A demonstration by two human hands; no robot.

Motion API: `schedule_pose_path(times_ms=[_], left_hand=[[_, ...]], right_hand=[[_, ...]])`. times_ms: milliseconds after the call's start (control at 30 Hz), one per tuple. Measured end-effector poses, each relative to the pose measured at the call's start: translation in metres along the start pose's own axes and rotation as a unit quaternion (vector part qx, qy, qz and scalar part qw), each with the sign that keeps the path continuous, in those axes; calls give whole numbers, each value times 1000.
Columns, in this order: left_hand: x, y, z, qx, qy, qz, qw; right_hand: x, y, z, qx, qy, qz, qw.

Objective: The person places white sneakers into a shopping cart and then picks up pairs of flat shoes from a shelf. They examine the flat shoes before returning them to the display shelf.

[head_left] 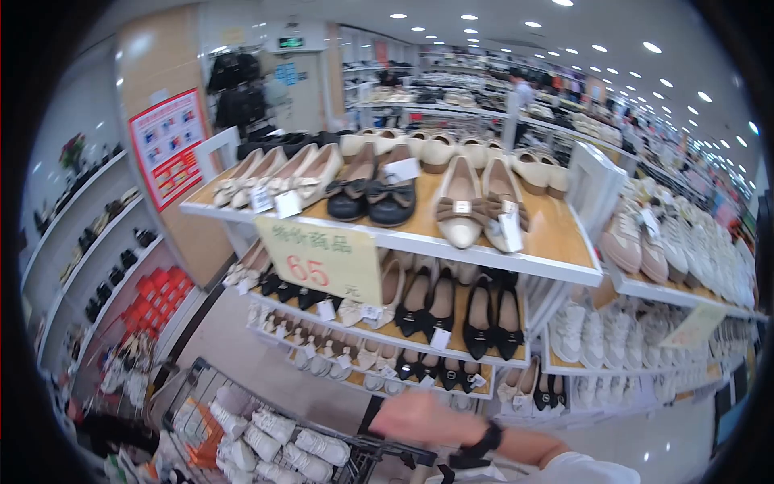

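Note:
My right hand [423,418] reaches in from the lower right, blurred, with a black band [481,444] on the wrist. Its fingers are too smeared to make out. Beside it are the dark edge of a shopping cart [266,395] and the lower shoe shelves. White shoes [282,440] lie in the cart. Above, on the top shelf [556,250], stand cream flats with brown bows [461,206] and black bow shoes [393,194]. A yellow price sign [322,262] marked 65 hangs on the shelf's front. My left hand is out of view.
On the right, a rack holds pale sneakers [685,242]. Wall shelves [76,189] with shoes and stacked red boxes [157,298] line the left side. A red-bordered poster [168,145] hangs on a pillar. A person [524,93] stands far back among the racks.

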State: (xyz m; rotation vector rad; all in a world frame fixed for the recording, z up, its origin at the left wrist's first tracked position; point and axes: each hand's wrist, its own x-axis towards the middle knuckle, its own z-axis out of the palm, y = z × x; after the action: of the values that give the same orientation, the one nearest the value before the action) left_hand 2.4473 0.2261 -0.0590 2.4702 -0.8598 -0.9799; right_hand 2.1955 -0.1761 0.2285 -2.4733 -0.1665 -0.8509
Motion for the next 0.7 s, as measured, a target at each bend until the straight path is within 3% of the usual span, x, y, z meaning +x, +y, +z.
schedule_pose_path(times_ms=[33,67,100,200,267,300,367,400,467,533,600,633,700], left_hand=[[-6,12,-7,-1,-7,-1,1000],[-11,22,-14,-2,-13,-1,1000],[-16,34,-21,7,-10,-26,1000],[-18,40,-21,48,3,-34,998],[-9,21,-13,43,7,4,999],[-13,19,-11,42,11,0,999],[-17,35,-8,17,50,99,994],[-28,66,-19,14,54,98,994],[-70,158,-62,72,-70,-32,994],[-91,186,-67,35,-27,-15,999],[-101,194,-67,64,23,95,993],[-109,202,-69,64,21,94,993],[-127,227,-76,113,64,143,981]], right_hand=[[9,6,-31,-119,8,28,992],[23,21,-60,-114,75,30,990],[43,19,-95,-213,77,77,971],[73,70,-162,-457,140,83,875],[87,94,-193,-526,76,199,823],[89,102,-202,-523,76,195,826],[90,113,-213,-505,-23,319,801],[92,116,-216,-506,-22,315,803],[96,121,-222,-441,-53,374,814],[98,130,-229,-418,-44,377,826],[100,139,-238,-325,-87,386,859],[96,146,-239,-324,-89,387,858],[90,155,-238,-315,-10,317,895]])
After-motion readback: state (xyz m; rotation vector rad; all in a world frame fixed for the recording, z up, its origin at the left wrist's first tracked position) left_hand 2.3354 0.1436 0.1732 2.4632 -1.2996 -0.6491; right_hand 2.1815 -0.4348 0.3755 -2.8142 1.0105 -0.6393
